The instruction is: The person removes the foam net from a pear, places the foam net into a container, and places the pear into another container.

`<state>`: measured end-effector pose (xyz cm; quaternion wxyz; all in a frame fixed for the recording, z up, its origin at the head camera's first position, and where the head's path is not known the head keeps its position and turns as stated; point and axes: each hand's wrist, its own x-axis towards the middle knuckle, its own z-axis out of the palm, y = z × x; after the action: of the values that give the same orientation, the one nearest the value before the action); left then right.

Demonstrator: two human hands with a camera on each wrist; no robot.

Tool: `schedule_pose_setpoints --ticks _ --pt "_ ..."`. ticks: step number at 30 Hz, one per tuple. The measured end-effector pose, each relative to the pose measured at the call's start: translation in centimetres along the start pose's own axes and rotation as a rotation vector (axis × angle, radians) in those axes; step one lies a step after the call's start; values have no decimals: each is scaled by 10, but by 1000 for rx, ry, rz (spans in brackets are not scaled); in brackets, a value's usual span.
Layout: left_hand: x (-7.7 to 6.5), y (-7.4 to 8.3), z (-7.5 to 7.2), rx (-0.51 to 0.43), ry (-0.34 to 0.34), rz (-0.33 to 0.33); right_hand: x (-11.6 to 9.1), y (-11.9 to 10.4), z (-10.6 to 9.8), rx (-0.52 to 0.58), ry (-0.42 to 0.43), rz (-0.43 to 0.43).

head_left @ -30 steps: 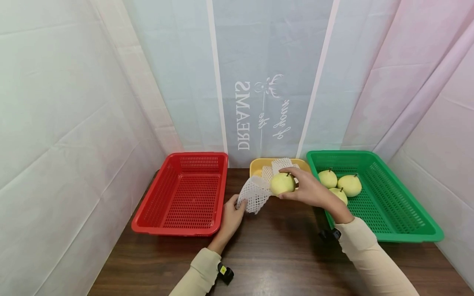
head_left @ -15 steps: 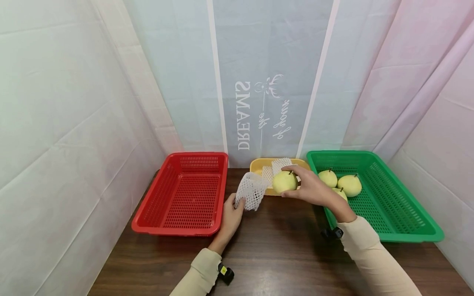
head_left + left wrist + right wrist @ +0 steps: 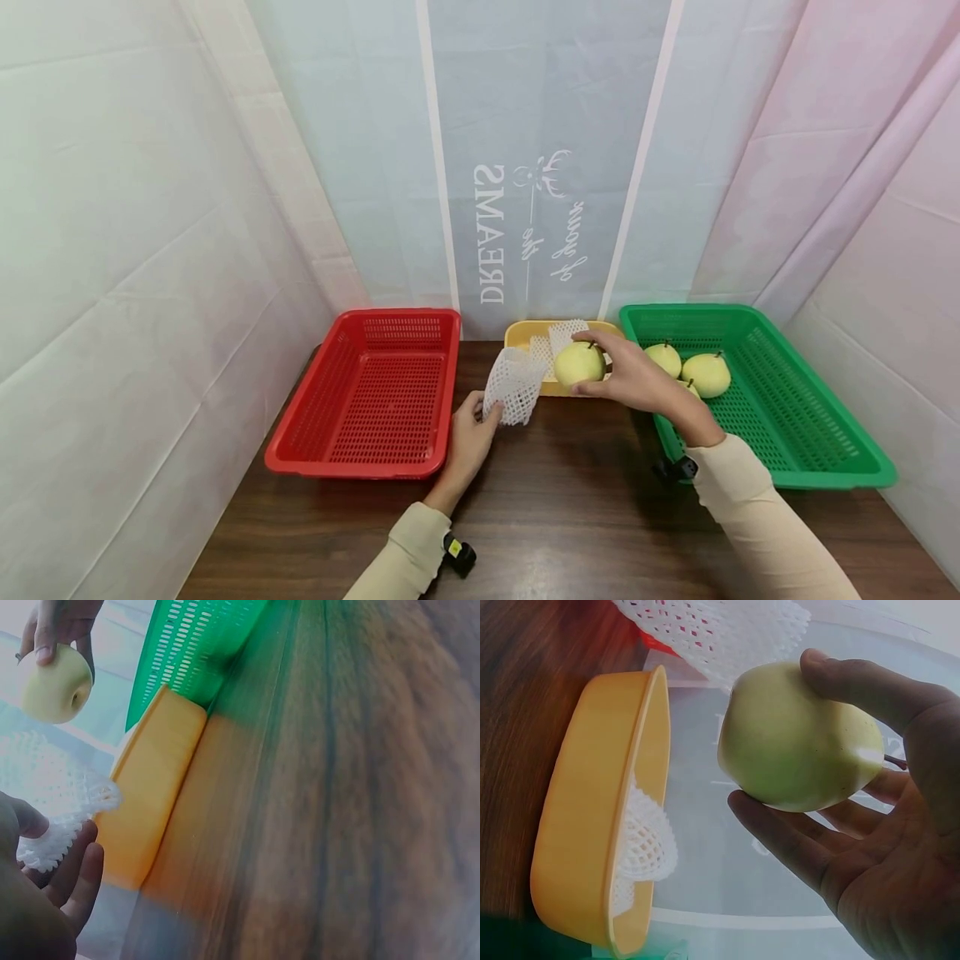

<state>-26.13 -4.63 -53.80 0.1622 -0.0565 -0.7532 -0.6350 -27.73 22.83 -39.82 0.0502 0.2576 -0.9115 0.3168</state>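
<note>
My left hand (image 3: 471,442) pinches a white foam net sleeve (image 3: 514,387) by its near end, thumb on one side and fingers on the other in the left wrist view. A pale yellow-green pear (image 3: 579,365) is held in my right hand (image 3: 633,375), between thumb and fingertips, its stem toward the palm in the right wrist view (image 3: 802,742). Pear and sleeve are held up above the table, a small gap apart. Behind them, a yellow tray (image 3: 517,333) contains more foam net sleeves (image 3: 567,333), partly hidden by the pear and right hand.
To the left stands a red basket (image 3: 273,454) with nothing seen inside. On the right a green basket (image 3: 873,475) holds several pears (image 3: 707,376), one partly covered by my right forearm. A dark wooden table (image 3: 555,533) lies below, with curtains behind and at the sides.
The right hand has shifted slightly right and up with the pear, widening the gap to the sleeve. The left hand keeps its grip; the sleeve has tilted more upright.
</note>
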Motion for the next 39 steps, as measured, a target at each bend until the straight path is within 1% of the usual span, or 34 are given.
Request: schedule_pose_setpoints --ticks 6,10,14,21,27,32,39 --pt "1 3 0 59 -15 -24 -1 0 -2 3 13 1" --pt "2 7 1 79 -16 -39 -1 -1 -5 19 14 -1" --pt "4 11 4 67 -8 -34 -2 -1 -9 9 8 3" --pt "7 19 10 -2 5 -38 -1 3 -11 -37 20 21" --pt "10 22 16 -56 -13 -43 -4 7 -15 -46 17 54" --pt "14 25 19 -53 -12 -42 -3 12 -19 -56 23 76" --pt "21 27 24 -25 -2 -40 -3 15 -25 -59 34 80"
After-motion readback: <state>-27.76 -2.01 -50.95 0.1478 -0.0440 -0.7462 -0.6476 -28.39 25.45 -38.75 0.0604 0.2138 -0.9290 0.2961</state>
